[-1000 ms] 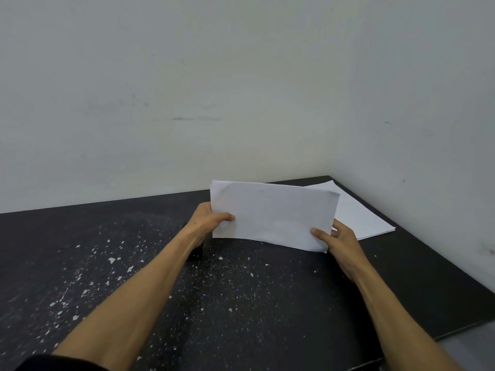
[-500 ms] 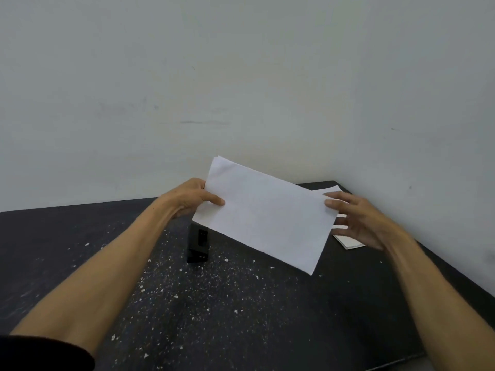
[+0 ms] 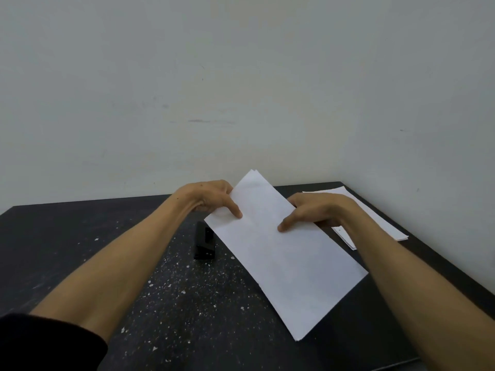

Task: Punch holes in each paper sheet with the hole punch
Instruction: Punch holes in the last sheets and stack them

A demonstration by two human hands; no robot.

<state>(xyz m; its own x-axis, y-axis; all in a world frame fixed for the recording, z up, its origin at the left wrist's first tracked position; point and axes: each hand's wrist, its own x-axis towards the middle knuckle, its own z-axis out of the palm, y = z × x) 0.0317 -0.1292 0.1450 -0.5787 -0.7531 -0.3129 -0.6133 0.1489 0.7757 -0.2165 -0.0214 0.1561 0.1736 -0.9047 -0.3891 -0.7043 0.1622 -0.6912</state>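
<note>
1. Head view: the left hand pinches the far left edge of a folded white paper sheet, thumb on top.
2. The right hand grips its right edge, thumb pressing the face.
3. A small black hole punch stands on the speckled black table, at the sheet's nine o'clock.
4. A loose white paper stack lies at two o'clock.

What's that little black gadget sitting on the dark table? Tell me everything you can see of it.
The small black hole punch is a boxy, dull-finished block, longer than wide, its length running away from the camera. It rests flat on the black speckled table among white paper flecks, just left of the held white sheet, whose edge overlaps its far end. Neither hand touches it. Finer parts are too dark to tell.
</note>
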